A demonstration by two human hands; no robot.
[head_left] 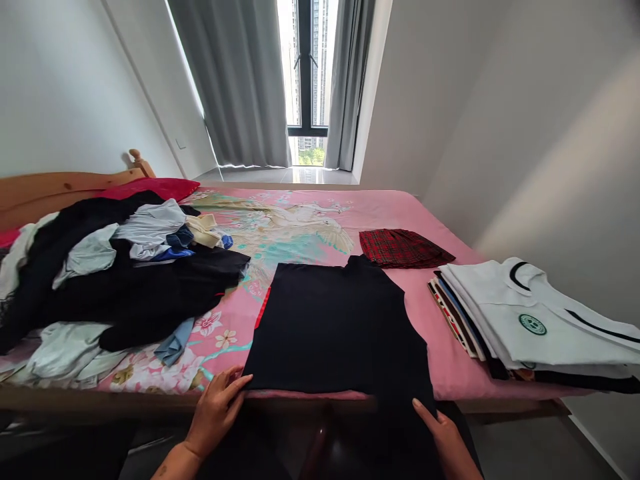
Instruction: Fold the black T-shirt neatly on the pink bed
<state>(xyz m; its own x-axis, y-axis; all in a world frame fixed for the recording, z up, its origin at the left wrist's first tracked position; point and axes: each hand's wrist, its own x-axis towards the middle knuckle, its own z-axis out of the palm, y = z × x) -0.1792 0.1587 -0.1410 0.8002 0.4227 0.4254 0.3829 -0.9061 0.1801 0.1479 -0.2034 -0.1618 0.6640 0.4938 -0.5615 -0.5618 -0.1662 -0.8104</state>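
A black shirt (330,320) lies spread flat on the bed near its front edge, with a thin red strip along its left side. My left hand (217,410) pinches the shirt's lower left corner between thumb and fingers. At the lower right, my right hand (445,437) grips the part of the shirt that hangs over the bed edge, thumb on top and the other fingers mostly hidden. Just beyond the shirt rests a folded red plaid garment (405,249).
A loose heap of clothes (150,287) covers the bed's left side. To the right stands a stack of folded clothes (505,320), a white shirt with a green badge on top. Pink floral bedding (295,227) covers the bed. Grey curtains (240,80) flank the window behind.
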